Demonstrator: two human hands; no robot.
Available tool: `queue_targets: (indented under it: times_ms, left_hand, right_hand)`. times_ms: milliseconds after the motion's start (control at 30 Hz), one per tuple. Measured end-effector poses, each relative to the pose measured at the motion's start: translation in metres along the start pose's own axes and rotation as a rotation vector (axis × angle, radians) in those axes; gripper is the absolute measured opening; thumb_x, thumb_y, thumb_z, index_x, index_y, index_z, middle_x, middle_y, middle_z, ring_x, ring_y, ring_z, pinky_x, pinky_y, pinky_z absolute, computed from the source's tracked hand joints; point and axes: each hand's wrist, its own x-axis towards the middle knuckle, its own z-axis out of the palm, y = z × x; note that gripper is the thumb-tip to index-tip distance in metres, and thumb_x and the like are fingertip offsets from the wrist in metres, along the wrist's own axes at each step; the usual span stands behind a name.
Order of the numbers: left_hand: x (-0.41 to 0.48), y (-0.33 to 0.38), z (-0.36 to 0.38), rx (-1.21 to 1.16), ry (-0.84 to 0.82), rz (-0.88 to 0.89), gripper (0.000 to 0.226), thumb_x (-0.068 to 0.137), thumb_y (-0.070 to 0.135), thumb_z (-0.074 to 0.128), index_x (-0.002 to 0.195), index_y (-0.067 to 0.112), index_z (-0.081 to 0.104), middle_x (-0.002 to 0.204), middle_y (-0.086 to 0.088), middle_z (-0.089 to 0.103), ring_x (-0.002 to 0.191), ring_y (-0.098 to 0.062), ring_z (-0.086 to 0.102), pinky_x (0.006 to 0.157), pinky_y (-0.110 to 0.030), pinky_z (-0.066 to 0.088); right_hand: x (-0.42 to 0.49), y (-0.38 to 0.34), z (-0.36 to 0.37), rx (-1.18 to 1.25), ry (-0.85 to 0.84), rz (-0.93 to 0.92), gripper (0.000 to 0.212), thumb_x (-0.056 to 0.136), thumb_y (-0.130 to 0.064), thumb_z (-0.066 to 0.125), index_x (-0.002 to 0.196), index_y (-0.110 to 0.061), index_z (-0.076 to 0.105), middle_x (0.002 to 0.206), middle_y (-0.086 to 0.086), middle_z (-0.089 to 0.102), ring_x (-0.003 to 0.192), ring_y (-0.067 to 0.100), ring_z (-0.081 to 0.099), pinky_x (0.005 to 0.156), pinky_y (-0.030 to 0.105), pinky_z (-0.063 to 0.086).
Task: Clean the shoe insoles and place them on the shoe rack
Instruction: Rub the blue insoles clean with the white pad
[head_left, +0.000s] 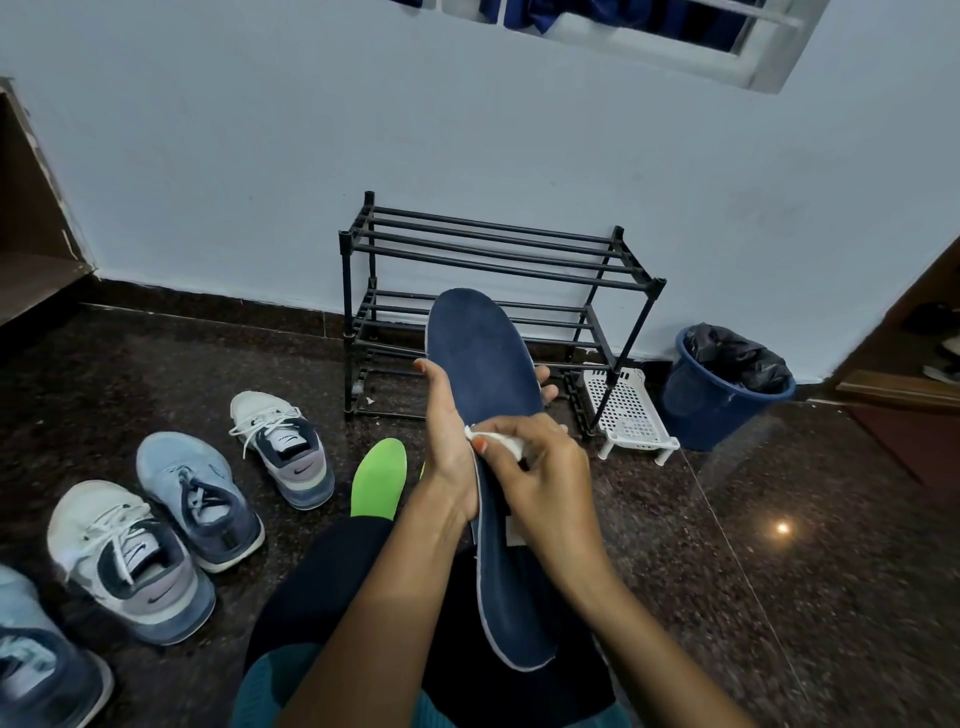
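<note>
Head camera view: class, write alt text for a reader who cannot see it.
A person's left hand holds a navy insole while the right hand presses a small white cloth against it. A green insole lies on the dark floor below, sneakers to the left, with a black shoe rack and a blue bin against the wall.

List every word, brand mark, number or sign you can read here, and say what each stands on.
No words or numbers are readable.
Swoosh mark, no letters: heel of the far white sneaker and of the near white sneaker.
Tongue label of the far white sneaker: too blurred to read.
White patch on the blue insole, partly behind the right hand: unreadable.
</note>
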Motion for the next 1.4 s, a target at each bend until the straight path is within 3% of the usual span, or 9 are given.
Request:
queue_targets:
  times_ms: [133, 200, 433, 567, 700, 900, 1067, 1200, 1400]
  left_hand:
    - [-0.001, 0.001, 0.001, 0.049, 0.003, -0.015, 0.097, 0.086, 0.075, 0.01, 0.081, 0.005, 0.076, 0.088, -0.014, 0.072, 0.083, -0.024, 0.069, 0.082, -0.034, 0.056]
    - [-0.001, 0.001, 0.002, 0.046, -0.002, -0.023, 0.098, 0.086, 0.076, 0.009, 0.082, 0.005, 0.076, 0.087, -0.014, 0.072, 0.078, -0.023, 0.07, 0.076, -0.03, 0.057]
    - [0.002, 0.002, -0.003, -0.014, 0.02, -0.007, 0.092, 0.084, 0.077, 0.015, 0.089, 0.008, 0.076, 0.099, -0.015, 0.07, 0.09, -0.027, 0.067, 0.098, -0.064, 0.04]
    - [0.002, 0.0, 0.0, 0.0, 0.043, -0.002, 0.093, 0.084, 0.077, 0.015, 0.102, 0.002, 0.067, 0.099, -0.017, 0.069, 0.088, -0.027, 0.067, 0.099, -0.053, 0.046]
    - [0.001, 0.001, 0.002, 0.02, 0.053, -0.024, 0.098, 0.084, 0.077, 0.009, 0.1, -0.002, 0.065, 0.093, -0.017, 0.067, 0.082, -0.024, 0.066, 0.075, -0.032, 0.056]
    - [0.001, 0.004, 0.0, -0.035, 0.067, -0.005, 0.091, 0.085, 0.077, 0.013, 0.097, 0.005, 0.067, 0.089, -0.011, 0.071, 0.083, -0.023, 0.067, 0.102, -0.058, 0.036]
    - [0.001, 0.003, 0.002, 0.002, 0.076, 0.002, 0.093, 0.086, 0.076, 0.014, 0.102, 0.001, 0.066, 0.094, -0.014, 0.07, 0.088, -0.026, 0.065, 0.101, -0.053, 0.042]
    - [-0.001, 0.004, 0.003, 0.011, 0.087, -0.018, 0.097, 0.085, 0.076, 0.011, 0.108, -0.002, 0.063, 0.105, -0.017, 0.066, 0.091, -0.026, 0.064, 0.079, -0.034, 0.056]
    - [0.0, 0.004, 0.0, -0.041, 0.091, 0.021, 0.092, 0.086, 0.075, 0.015, 0.087, 0.004, 0.073, 0.089, -0.012, 0.071, 0.079, -0.023, 0.069, 0.105, -0.058, 0.033]
  right_hand:
    - [0.016, 0.007, -0.003, -0.048, 0.06, -0.004, 0.012, 0.08, -0.003, 0.067, 0.081, -0.013, 0.072, 0.085, 0.003, 0.061, 0.081, -0.003, 0.055, 0.074, 0.004, 0.038]
    - [0.017, 0.009, -0.003, -0.039, 0.072, -0.001, 0.012, 0.08, -0.002, 0.066, 0.082, -0.012, 0.072, 0.086, 0.003, 0.06, 0.081, -0.002, 0.055, 0.077, 0.005, 0.038]
    - [-0.011, 0.001, -0.001, 0.015, -0.015, -0.009, 0.029, 0.079, -0.004, 0.069, 0.076, -0.032, 0.067, 0.079, -0.01, 0.061, 0.08, -0.002, 0.058, 0.072, 0.005, 0.039]
    - [0.001, 0.007, -0.003, -0.05, 0.031, 0.008, 0.015, 0.078, -0.004, 0.069, 0.08, -0.018, 0.073, 0.079, -0.008, 0.059, 0.081, -0.004, 0.055, 0.073, 0.004, 0.038]
    - [0.012, 0.011, -0.004, -0.071, 0.095, 0.001, 0.013, 0.078, -0.001, 0.068, 0.081, -0.013, 0.072, 0.082, -0.001, 0.06, 0.081, -0.008, 0.054, 0.074, 0.002, 0.036]
    - [-0.011, 0.003, 0.0, -0.001, -0.003, 0.014, 0.024, 0.076, 0.0, 0.069, 0.074, -0.023, 0.071, 0.078, -0.012, 0.066, 0.08, 0.0, 0.061, 0.075, 0.01, 0.044]
    - [-0.004, 0.004, -0.001, -0.067, 0.041, 0.015, 0.016, 0.075, -0.001, 0.07, 0.074, -0.017, 0.072, 0.077, -0.011, 0.061, 0.081, -0.001, 0.057, 0.072, 0.005, 0.038]
    - [0.006, 0.006, -0.001, -0.063, 0.095, 0.024, 0.014, 0.077, 0.001, 0.069, 0.077, -0.013, 0.071, 0.081, -0.003, 0.06, 0.081, -0.005, 0.055, 0.074, 0.004, 0.038]
    - [-0.01, 0.001, 0.001, -0.052, 0.021, 0.004, 0.017, 0.076, 0.0, 0.069, 0.075, -0.016, 0.073, 0.076, -0.017, 0.062, 0.079, -0.002, 0.06, 0.072, 0.005, 0.04]
